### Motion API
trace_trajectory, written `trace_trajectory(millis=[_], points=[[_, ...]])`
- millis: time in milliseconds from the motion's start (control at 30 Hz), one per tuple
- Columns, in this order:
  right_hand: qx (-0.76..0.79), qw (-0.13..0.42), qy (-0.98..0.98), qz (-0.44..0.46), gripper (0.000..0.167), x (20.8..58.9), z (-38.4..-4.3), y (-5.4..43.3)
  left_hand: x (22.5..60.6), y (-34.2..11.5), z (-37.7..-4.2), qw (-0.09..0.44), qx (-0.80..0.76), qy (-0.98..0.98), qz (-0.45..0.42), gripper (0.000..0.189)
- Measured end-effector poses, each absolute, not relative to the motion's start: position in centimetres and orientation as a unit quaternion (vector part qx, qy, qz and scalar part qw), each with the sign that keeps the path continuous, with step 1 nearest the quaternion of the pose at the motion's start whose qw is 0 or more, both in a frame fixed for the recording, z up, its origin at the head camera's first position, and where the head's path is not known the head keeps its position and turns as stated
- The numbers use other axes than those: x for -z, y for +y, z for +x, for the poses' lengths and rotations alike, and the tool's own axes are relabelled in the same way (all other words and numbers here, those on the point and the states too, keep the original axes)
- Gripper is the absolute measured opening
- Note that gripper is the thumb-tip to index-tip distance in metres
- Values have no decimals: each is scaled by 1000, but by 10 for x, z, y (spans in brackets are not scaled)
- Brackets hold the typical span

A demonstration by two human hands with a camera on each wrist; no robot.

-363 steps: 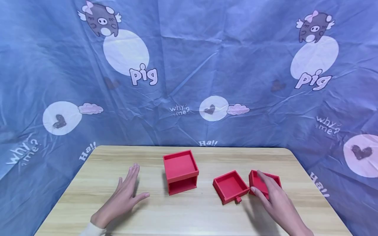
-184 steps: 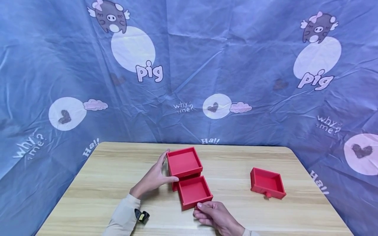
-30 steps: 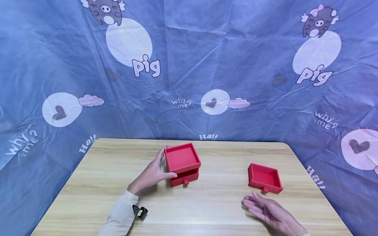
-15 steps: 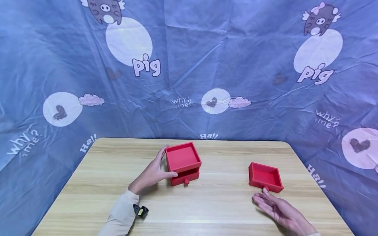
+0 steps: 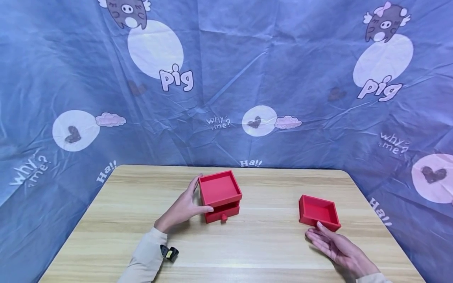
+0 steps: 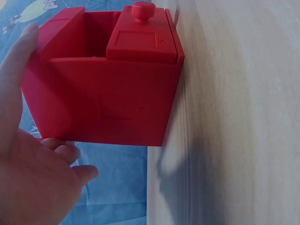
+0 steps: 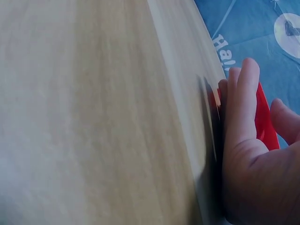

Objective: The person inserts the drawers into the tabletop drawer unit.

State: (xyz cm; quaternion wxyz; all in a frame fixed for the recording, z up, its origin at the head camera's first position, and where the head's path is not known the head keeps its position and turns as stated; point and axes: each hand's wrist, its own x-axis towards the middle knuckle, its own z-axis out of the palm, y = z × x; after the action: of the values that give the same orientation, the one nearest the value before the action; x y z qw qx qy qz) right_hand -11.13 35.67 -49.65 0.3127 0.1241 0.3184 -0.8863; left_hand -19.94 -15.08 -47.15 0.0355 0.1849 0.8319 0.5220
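A small red cabinet (image 5: 219, 188) with a tray-like top stands left of the table's centre. In its lower slot sits a red drawer (image 5: 230, 212), its round knob facing front; a gap shows above it. My left hand (image 5: 182, 210) grips the cabinet's left side, thumb at the front edge and fingers round the back. A second red drawer (image 5: 319, 210) lies apart on the right. Right at its front is my right hand (image 5: 339, 247), the thumb covering the knob area. In the right wrist view its fingers (image 7: 243, 103) look straight, the thumb apart, red drawer partly hidden behind.
The wooden table (image 5: 262, 251) has a patterned blue cloth (image 5: 226, 78) hanging behind and at its sides. A black strap-like device (image 5: 170, 253) is on the left wrist, over a light sleeve (image 5: 143, 255).
Earlier, two drawers lay loose; the right hand slid one into the cabinet, which the left hand took hold of. Since then the right hand has moved right to the other drawer.
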Motion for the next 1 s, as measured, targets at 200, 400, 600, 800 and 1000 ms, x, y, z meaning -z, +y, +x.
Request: trace_trajectory(millis=[200, 400, 600, 800, 1000], points=[[884, 297, 328, 150, 32, 496, -112, 358, 472, -151, -200, 36, -523, 832, 183, 114], [870, 292, 364, 161, 32, 495, -113, 358, 472, -151, -200, 40, -524, 833, 174, 117], [862, 286, 393, 144, 32, 495, -115, 362, 471, -151, -200, 44, -526, 832, 172, 119], [863, 295, 393, 121, 35, 497, -116, 365, 470, -152, -201, 47, -527, 830, 175, 119], [868, 283, 385, 131, 37, 497, -118, 363, 468, -153, -202, 46, -523, 833, 173, 119]])
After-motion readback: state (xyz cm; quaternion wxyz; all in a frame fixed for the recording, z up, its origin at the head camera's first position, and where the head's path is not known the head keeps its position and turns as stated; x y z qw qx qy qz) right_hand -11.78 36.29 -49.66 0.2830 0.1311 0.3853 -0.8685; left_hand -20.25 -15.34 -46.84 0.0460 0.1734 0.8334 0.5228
